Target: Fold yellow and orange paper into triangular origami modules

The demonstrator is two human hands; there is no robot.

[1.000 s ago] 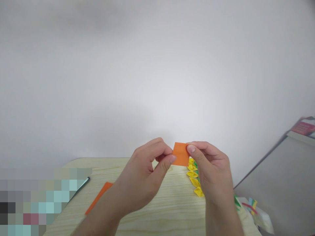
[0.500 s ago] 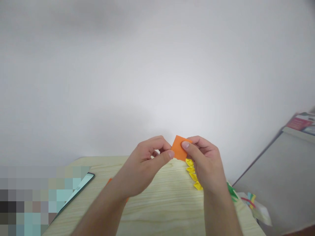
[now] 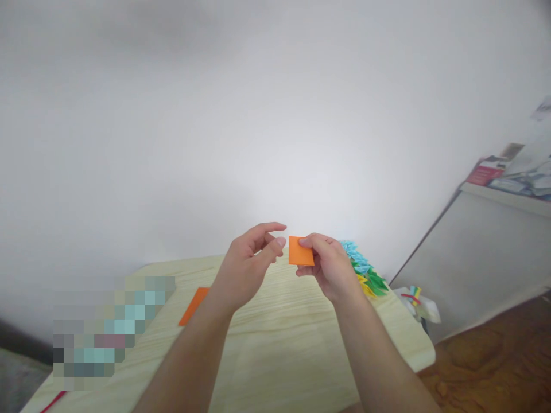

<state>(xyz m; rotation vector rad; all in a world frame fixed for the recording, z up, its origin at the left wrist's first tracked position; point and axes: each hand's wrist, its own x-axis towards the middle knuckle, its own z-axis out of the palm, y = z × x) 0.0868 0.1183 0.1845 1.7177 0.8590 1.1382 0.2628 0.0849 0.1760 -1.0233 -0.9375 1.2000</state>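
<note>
My right hand (image 3: 329, 267) pinches a small folded orange paper (image 3: 301, 251) between thumb and fingers, held above the light wooden table (image 3: 279, 344). My left hand (image 3: 247, 264) hovers just left of the paper with fingers loosely curled and apart; it does not touch the paper. A row of folded paper pieces (image 3: 365, 272) in blue, green and yellow lies on the table right behind my right hand. Another orange sheet (image 3: 193, 306) lies flat on the table to the left.
A blurred-out patch covers the table's left part. A white bag with coloured strips (image 3: 419, 304) hangs off the table's right edge. A grey cabinet (image 3: 486, 252) with papers on top stands at the right. A white wall is behind.
My left hand has let go of the orange paper and opened slightly. The right hand keeps the paper. The view has pulled back and shifted, so more of the table and floor shows.
</note>
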